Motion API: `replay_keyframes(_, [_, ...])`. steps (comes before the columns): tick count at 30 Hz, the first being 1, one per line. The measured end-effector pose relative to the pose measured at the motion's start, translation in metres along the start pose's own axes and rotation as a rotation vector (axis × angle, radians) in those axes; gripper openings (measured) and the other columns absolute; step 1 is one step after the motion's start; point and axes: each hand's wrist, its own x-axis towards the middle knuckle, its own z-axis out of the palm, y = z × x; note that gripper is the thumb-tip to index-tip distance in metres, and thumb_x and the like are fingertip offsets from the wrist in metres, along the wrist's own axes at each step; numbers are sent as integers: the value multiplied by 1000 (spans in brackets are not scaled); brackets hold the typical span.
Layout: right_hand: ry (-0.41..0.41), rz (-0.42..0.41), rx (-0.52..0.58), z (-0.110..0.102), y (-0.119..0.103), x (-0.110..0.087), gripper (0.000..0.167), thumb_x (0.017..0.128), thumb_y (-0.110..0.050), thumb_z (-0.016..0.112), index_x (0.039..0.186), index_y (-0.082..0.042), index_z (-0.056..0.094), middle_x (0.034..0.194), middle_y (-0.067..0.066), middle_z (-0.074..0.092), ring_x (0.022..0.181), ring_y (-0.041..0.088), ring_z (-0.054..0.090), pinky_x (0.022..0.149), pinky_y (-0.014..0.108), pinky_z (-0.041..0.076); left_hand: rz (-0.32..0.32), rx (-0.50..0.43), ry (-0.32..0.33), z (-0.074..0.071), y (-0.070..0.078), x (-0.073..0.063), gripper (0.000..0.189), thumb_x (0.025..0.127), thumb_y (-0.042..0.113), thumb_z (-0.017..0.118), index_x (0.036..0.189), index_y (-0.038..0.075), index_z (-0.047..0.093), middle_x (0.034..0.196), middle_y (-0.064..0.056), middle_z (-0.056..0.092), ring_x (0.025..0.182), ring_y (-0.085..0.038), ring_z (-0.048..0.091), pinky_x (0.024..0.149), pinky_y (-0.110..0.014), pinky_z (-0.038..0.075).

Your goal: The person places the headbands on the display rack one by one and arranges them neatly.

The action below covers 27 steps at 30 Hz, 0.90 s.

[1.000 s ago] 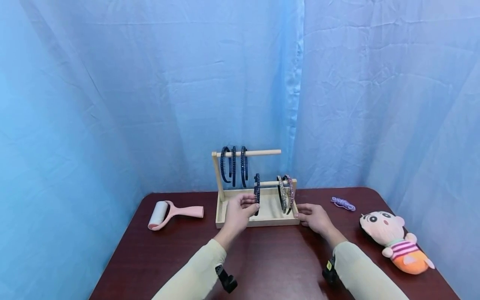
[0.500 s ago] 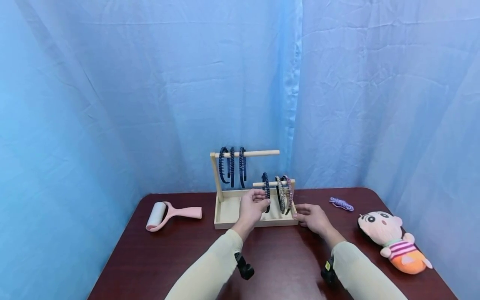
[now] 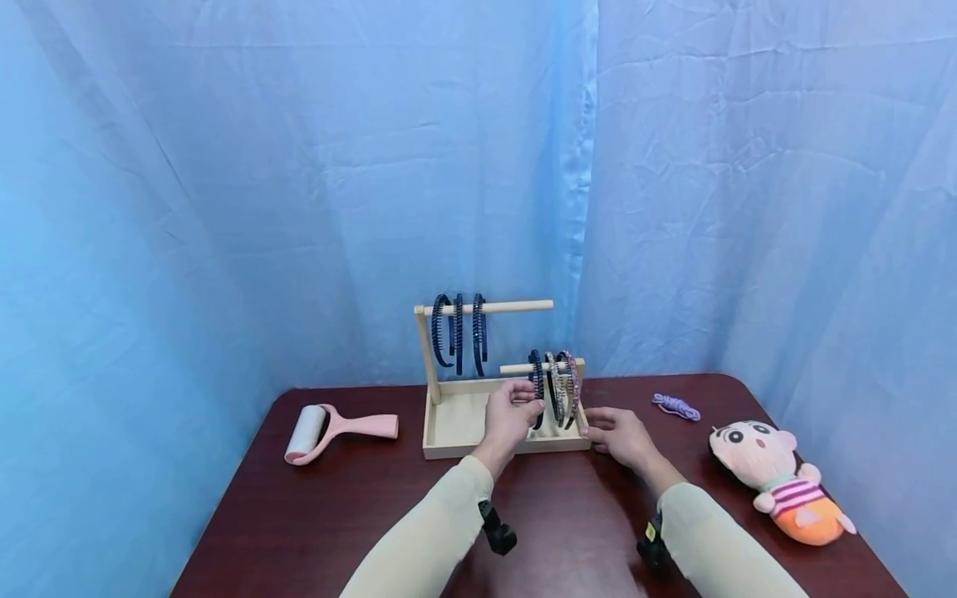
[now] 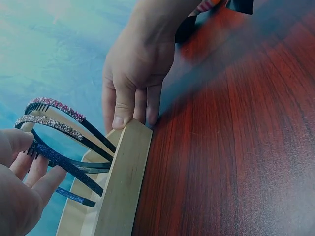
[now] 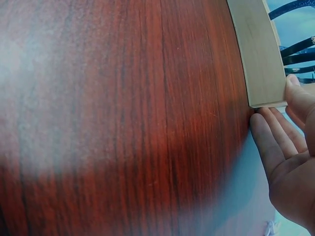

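My left hand [image 3: 510, 418] pinches a dark blue headband [image 4: 69, 164] between thumb and fingers. That headband hangs over the lower rod of a wooden rack [image 3: 462, 453], beside a silvery glitter headband [image 4: 47, 121] and a pink glitter headband [image 4: 61, 108] to its right. My right hand [image 3: 622, 436] grips the right end of the rack's tray, its thumb over the edge and its fingers against the outer side, as the right wrist view shows. Three dark headbands [image 3: 478, 336] hang towards the left of the rack's upper rod.
A pink-handled lint roller [image 3: 340, 429] lies left of the rack on the dark red table [image 3: 321, 523]. On the right are a bundle of purple cord [image 3: 676, 407] and a plush doll [image 3: 777, 482]. Blue curtains [image 3: 336, 166] enclose the back and sides.
My left hand has slid the dark blue headband rightward along the lower rod, close to the glitter headbands. The right hand keeps its hold on the tray's end.
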Motion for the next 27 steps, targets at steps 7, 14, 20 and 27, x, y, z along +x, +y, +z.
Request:
replay_keyframes(7, [-1,6,-23,0,-1,-1,44,98,-11,71,139,2,61,134,28,64,111,31,70,83,41,63,-7,-29,-21,3,1,3,28,89,-6,73,116,-4,67,105,-15,70,83,-12,67,75,-33,61])
replay_keyframes(14, [-8,3,-22,2,-4,2,45,98,-12,71,139,3,60,134,28,64,109,29,71,84,42,62,-11,-13,-5,2,0,4,28,88,-5,74,115,-2,69,103,-14,71,83,-13,67,72,-29,61])
replay_keyframes(20, [-9,11,-11,4,-2,4,46,96,-12,73,138,3,61,134,28,63,109,28,71,83,42,63,-18,9,-26,-2,0,3,36,88,-2,75,124,1,69,109,-14,74,93,-18,71,80,-35,62])
replay_keyframes(27, [2,-3,-26,0,1,5,45,96,-11,73,137,4,61,132,29,65,106,28,72,81,41,63,21,109,-85,-12,-2,-4,48,90,6,78,136,3,63,123,-17,72,111,-26,70,92,-38,59])
